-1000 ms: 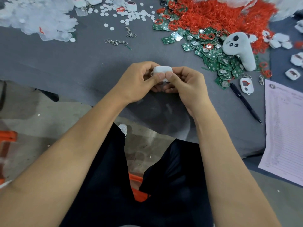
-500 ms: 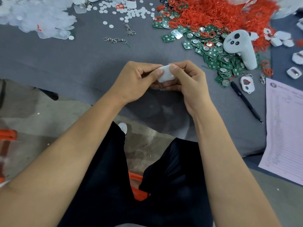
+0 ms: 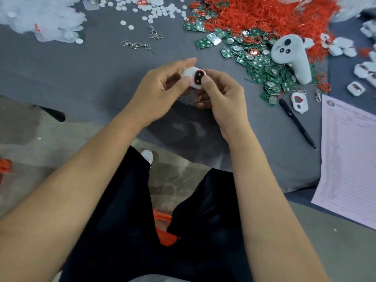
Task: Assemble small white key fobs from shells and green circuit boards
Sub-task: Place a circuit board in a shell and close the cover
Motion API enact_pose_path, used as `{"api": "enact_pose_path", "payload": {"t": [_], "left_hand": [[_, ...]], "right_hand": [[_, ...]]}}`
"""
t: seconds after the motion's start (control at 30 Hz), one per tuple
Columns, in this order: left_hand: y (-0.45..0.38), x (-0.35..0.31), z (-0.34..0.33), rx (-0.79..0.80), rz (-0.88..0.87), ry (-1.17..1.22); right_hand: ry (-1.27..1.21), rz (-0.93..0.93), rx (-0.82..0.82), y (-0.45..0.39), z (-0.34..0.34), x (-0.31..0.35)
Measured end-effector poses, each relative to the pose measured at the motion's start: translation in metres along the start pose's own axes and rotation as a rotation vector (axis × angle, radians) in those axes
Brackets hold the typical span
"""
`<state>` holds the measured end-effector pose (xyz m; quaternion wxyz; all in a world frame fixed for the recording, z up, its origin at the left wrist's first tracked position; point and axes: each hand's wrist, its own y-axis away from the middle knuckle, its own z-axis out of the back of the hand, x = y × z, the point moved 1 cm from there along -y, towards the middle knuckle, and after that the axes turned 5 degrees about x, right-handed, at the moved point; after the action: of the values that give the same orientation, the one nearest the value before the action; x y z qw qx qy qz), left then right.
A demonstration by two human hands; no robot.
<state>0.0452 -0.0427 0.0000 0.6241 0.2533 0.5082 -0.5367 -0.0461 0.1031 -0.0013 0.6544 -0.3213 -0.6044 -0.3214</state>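
moved: I've flipped the fob [image 3: 195, 77] since half a second ago. Then its plain white back faced me, now the button face with the red ring and dark window is up. My hands sit where they were, above the table's near edge.
left hand [image 3: 157, 92]: fingers curled round the fob's left end, thumb on its near-left edge. Clamped on it.
right hand [image 3: 220, 96]: thumb pressing the fob's right edge, fingers curled underneath. Also clamped on it.
fob position: pinched between both thumbs, lifted clear of the grey cloth [image 3: 81, 74], tilted face-up toward me. Underside is hidden by my fingers.
step: looks like closing and checking. Shell halves appear joined with the red gasket seated. I can't see whether the seam has fully snapped shut.
next: squeeze round the rim to seat any open clip, then put it down and take fresh parts. Needs even thumb pressure so the gasket doesn't pop out.
parts: boards [image 3: 262, 68] heaped ahead and to the right of my right hand, red rings [image 3: 264, 15] beyond them. An open shell [image 3: 298, 102] lies further right, beside the pen [image 3: 297, 123].
risk: off-centre pressure could shift the ring under the window.
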Motion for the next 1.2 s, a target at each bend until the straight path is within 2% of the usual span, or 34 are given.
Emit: {"api": "enact_pose_path", "payload": {"t": [0.27, 0.47, 0.67, 0.9, 1.03, 1.2], "left_hand": [[0.0, 0.001, -0.003, 0.025, 0.087, 0.105], [0.002, 0.001, -0.005, 0.053, 0.113, 0.088], [-0.002, 0.001, -0.003, 0.076, 0.112, -0.014], [-0.003, 0.002, -0.005, 0.067, 0.162, 0.134], [-0.003, 0.004, -0.003, 0.059, 0.172, 0.249], [-0.002, 0.006, -0.005, 0.009, 0.151, 0.235]], "right_hand": [[0.064, 0.059, -0.007, 0.002, 0.001, -0.004], [0.132, 0.105, -0.019, 0.003, 0.001, -0.007], [0.006, 0.102, -0.027, 0.004, 0.007, -0.01], [0.183, 0.163, 0.011, 0.003, 0.003, -0.011], [0.195, 0.148, 0.032, 0.003, 0.003, -0.011], [0.25, 0.162, 0.064, 0.003, 0.003, -0.009]]}}
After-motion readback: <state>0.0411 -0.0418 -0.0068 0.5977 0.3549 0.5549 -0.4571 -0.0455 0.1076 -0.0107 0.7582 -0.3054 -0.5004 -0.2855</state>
